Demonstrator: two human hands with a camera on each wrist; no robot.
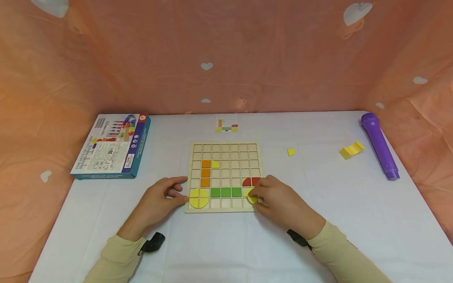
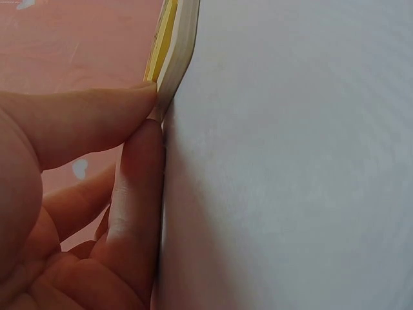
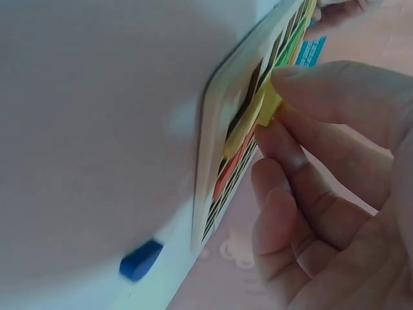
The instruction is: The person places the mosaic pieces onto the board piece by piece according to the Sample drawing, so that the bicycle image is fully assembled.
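Note:
A wooden grid board (image 1: 222, 211) lies on the white table. My left hand (image 1: 156, 204) rests its thumb and index finger against the board's left edge. With thumb and fingertips, my right hand (image 1: 281, 205) pinches a thin yellow piece (image 3: 270, 108) at the board's lower right; the fingers partly hide its shape. On the grid stand a column of orange squares (image 1: 206, 173), a yellow rounded piece (image 1: 215, 164), a yellow circle of quarter pieces (image 1: 199, 198), a row of green squares (image 1: 226, 192) and red pieces (image 1: 247, 182) just beyond the right fingertips.
Behind the board lies a small pattern card (image 1: 226, 124). A loose yellow piece (image 1: 290, 152) sits right of the board, with a wavy yellow block (image 1: 352, 150) and a purple microphone-shaped object (image 1: 379, 146) farther right. A printed box (image 1: 111, 145) lies at the left.

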